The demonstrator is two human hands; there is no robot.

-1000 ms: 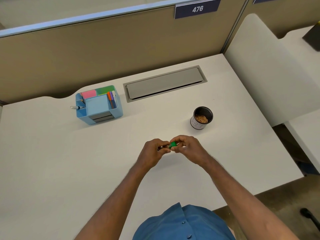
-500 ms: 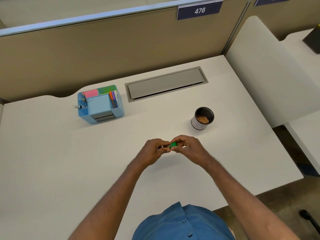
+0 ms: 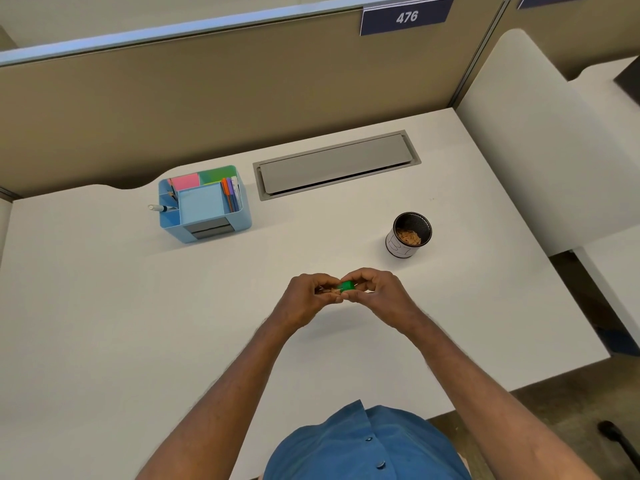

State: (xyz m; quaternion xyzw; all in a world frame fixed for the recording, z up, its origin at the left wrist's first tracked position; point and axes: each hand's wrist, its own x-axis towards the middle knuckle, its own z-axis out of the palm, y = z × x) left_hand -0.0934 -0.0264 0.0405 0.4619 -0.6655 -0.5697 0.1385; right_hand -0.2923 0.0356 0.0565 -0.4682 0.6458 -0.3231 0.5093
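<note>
Both hands meet above the middle of the white desk point(image 3: 104, 323). My right hand point(image 3: 377, 296) pinches a small green sharpener point(image 3: 346, 286) between thumb and fingers. My left hand point(image 3: 308, 299) grips a short pencil point(image 3: 327, 291) whose end goes into the sharpener; most of the pencil is hidden by the fingers. A black mesh cup point(image 3: 408, 235) holding tan shavings stands on the desk to the right, beyond my right hand.
A blue desk organizer point(image 3: 204, 206) with sticky notes, pens and a marker stands at the back left. A grey cable hatch point(image 3: 336, 166) lies flush in the desk at the back. A tan partition point(image 3: 242, 91) closes the far side; a white panel point(image 3: 540, 140) stands at the right.
The hands stay together at the same spot, with only small shifts of the fingers around the pencil and sharpener. The camera has moved slightly.
</note>
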